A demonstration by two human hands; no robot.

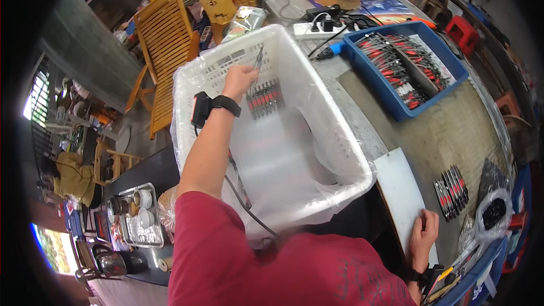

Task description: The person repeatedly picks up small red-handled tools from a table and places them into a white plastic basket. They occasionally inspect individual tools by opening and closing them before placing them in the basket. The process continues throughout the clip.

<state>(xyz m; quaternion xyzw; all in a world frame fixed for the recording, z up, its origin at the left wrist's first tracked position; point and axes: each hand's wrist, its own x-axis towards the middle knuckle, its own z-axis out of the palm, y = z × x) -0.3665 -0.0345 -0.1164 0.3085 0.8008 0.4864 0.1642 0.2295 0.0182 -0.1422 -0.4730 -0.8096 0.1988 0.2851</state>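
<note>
My left hand [239, 81] reaches into a white plastic basket [334, 127] with a clear plastic liner. Pinched in its fingers is a slim silver tool [259, 59], held upright; its exact kind is too small to tell. Just below it, a row of slim tools with red middles [264, 99] lies side by side in the basket. Down at the right, my right hand [424, 235] rests with curled fingers on a white board [399, 190], and nothing shows in it. Several similar red and black tools [451, 192] lie lined up on the table beside that hand.
A blue bin [405, 114] with a divider holds many more red-handled tools at the far right. Behind the basket are a white power strip [317, 31] and cables. A wooden folding chair [164, 45] stands left, and a metal tray with jars [144, 238] sits lower left.
</note>
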